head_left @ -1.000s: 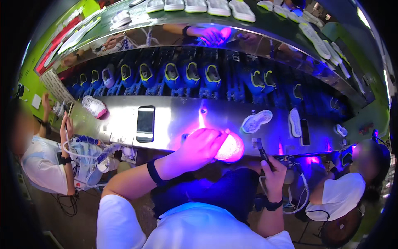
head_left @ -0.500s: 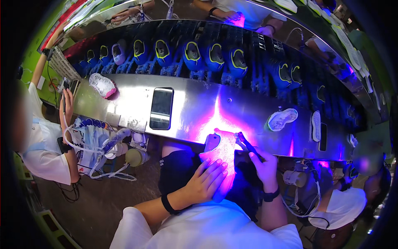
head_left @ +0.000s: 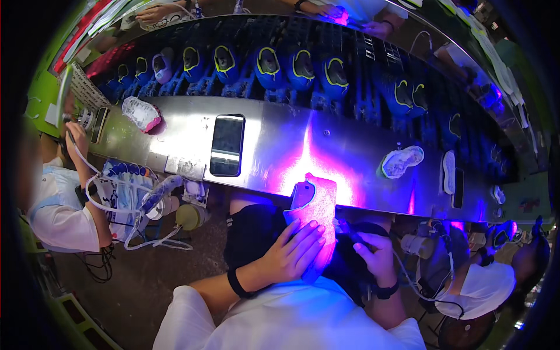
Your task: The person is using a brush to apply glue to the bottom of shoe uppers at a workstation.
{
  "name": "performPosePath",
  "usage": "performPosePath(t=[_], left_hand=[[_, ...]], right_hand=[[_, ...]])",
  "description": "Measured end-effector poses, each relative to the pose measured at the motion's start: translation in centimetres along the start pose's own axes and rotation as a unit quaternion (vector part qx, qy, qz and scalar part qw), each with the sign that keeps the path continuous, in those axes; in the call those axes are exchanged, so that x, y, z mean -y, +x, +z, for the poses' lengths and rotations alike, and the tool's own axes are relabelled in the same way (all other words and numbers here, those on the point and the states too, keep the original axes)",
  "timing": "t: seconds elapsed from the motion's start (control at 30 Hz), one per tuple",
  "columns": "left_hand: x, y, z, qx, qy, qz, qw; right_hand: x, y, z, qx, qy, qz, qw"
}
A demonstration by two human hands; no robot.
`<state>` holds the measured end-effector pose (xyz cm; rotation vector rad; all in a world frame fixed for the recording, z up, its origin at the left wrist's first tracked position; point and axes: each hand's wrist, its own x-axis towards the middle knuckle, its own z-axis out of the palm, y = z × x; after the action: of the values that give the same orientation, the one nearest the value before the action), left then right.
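A shoe upper (head_left: 322,201) lies tilted over my lap at the bench's near edge, its underside glowing pink and violet under the light. My left hand (head_left: 291,252) is laid across its near part, fingers together, holding it. My right hand (head_left: 378,255) is closed on a dark, slim brush-like tool (head_left: 346,231). The tool's tip meets or nearly meets the right edge of the upper; glare keeps me from telling which.
A metal bench (head_left: 274,131) carries a phone (head_left: 227,146), a pink-and-white sole (head_left: 141,114) and pale soles (head_left: 402,161) to the right. Behind it, blue shoes (head_left: 268,67) stand in a rack row. Co-workers sit on both sides, with white hoses (head_left: 131,242) at left.
My right hand and the tool have come down toward me along the upper's right edge, from its far corner. The upper has shifted slightly. The left co-worker's raised arm has lowered.
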<state>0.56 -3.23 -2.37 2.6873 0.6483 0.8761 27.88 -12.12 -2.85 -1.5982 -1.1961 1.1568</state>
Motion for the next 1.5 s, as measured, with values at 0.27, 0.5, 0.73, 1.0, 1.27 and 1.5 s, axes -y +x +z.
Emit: performPosePath(t=[0.27, 0.5, 0.73, 1.0, 1.27, 1.5], left_hand=[[-0.4, 0.5, -0.4, 0.018, -0.004, -0.013, 1.0], [-0.2, 2.2, -1.2, 0.048, -0.002, 0.01, 0.999], [-1.7, 4.1, -0.6, 0.064, 0.041, -0.011, 0.997], [-3.2, 7.3, -0.3, 0.032, 0.031, -0.052, 0.998], [-3.7, 9.4, -0.7, 0.033, 0.06, -0.071, 0.995], [-3.6, 10.2, -0.9, 0.002, 0.077, -0.098, 0.992]], right_hand=[[0.3, 2.1, 0.5, -0.044, 0.057, 0.074, 0.995], [1.1, -2.2, -1.4, -0.012, -0.026, -0.013, 0.999], [1.9, -2.3, -3.3, 0.009, -0.016, 0.013, 1.0], [1.6, -4.2, -2.4, -0.035, 0.086, 0.053, 0.994], [-0.3, -6.1, -2.4, -0.012, 0.084, 0.005, 0.996], [4.1, -2.3, -2.9, -0.054, 0.097, 0.036, 0.993]])
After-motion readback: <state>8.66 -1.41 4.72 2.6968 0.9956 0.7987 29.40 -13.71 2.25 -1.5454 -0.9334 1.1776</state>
